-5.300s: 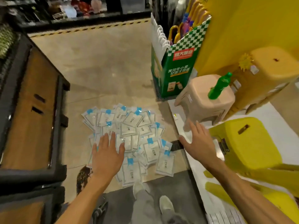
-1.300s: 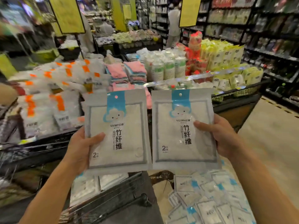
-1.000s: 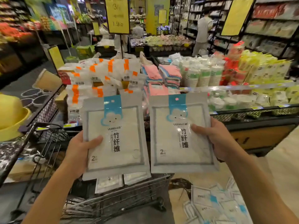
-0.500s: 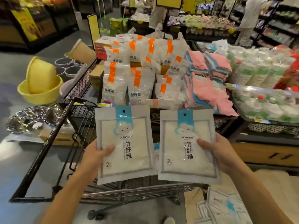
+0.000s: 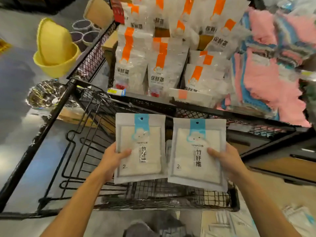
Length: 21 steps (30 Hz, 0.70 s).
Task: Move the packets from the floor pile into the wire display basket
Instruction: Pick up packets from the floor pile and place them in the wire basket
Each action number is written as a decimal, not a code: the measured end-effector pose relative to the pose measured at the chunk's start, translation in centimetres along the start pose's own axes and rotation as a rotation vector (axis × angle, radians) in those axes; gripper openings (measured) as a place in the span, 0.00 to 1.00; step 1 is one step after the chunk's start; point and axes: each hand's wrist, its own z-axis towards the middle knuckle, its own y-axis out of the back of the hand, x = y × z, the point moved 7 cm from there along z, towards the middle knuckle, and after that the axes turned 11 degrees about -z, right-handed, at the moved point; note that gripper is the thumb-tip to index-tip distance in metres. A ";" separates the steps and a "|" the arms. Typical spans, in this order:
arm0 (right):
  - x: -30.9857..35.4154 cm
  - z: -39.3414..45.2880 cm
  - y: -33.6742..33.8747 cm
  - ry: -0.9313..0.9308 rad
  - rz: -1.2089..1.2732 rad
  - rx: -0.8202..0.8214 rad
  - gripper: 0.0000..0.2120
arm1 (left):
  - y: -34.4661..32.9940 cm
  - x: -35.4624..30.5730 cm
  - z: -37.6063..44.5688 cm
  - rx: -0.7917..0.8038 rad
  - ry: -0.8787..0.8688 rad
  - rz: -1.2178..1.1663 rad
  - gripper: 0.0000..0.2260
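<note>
We hold two packets upright, side by side, over the black wire display basket (image 5: 171, 199). Our left hand (image 5: 111, 161) is closed on the left packet (image 5: 140, 147), thumb across its front; our right hand (image 5: 227, 161) is closed the same way on the right packet (image 5: 196, 154). More packets (image 5: 227, 224) lie on the floor at near right. Beyond the basket stand orange-labelled bags (image 5: 159, 65), with pink cloths (image 5: 266, 74) at far right.
</note>
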 end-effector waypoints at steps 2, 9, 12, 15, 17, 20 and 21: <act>-1.8 2.7 -0.4 -0.034 -0.019 0.004 0.17 | -0.4 1.4 2.3 -0.018 0.026 0.018 0.13; -10.2 11.0 -3.1 -0.188 -0.118 -0.034 0.18 | -0.2 8.9 11.5 -0.072 0.134 0.091 0.17; -14.1 14.3 -4.5 -0.243 -0.165 -0.045 0.15 | 0.1 12.7 15.8 -0.072 0.166 0.117 0.16; -18.2 17.4 -5.5 -0.292 -0.173 -0.103 0.19 | 0.1 16.5 19.9 -0.063 0.215 0.145 0.13; -19.6 18.7 -6.2 -0.293 -0.191 -0.107 0.21 | 0.2 18.4 21.5 -0.083 0.255 0.155 0.10; -21.8 21.5 -7.4 -0.276 -0.264 -0.101 0.10 | 0.7 21.9 24.5 -0.113 0.293 0.201 0.15; -22.4 22.3 -7.5 -0.268 -0.274 -0.115 0.11 | 0.6 22.7 25.2 -0.096 0.278 0.239 0.17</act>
